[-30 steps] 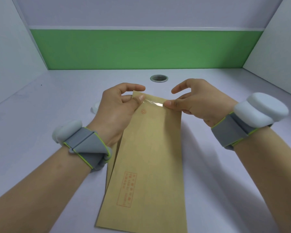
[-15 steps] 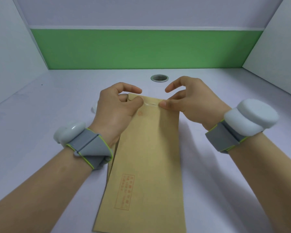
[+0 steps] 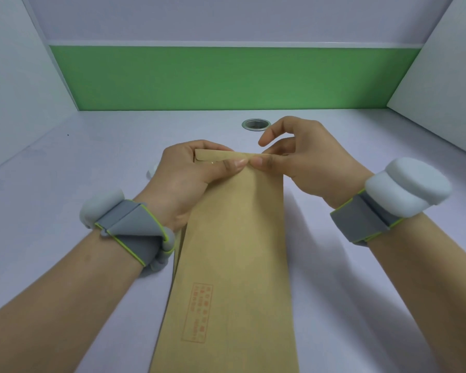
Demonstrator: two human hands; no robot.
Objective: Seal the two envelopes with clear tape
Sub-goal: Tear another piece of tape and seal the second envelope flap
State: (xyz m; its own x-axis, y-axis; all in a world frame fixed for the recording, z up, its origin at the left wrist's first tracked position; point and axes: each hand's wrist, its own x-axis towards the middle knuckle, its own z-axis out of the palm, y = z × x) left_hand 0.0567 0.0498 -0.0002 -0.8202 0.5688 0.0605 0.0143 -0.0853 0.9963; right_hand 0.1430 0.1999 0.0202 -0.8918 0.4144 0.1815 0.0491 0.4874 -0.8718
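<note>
The left hand point(image 3: 189, 173) and right hand point(image 3: 301, 162) pinch the long brown paper envelope point(image 3: 234, 251) at its top flap, near the pale worktop's point(image 3: 65, 170) middle. Rub both thumbs flat outward so the clear tape sticks with no bumps.

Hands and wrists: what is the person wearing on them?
The left hand and right hand are bare, with no gloves or sleeves. Each wrist carries a grey strap edged in lime green, left strap and right strap, holding a rounded white pod.

The envelope point(image 3: 234, 238) is matt brown kraft paper with a faded red stamp. The table point(image 3: 65, 170) looks smooth, pale and slightly satin. At twelve o'clock, a dull metal ring point(image 3: 255, 124) lines a hole. Grey cloth wrist straps point(image 3: 135, 232) carry smooth white plastic pods.
</note>
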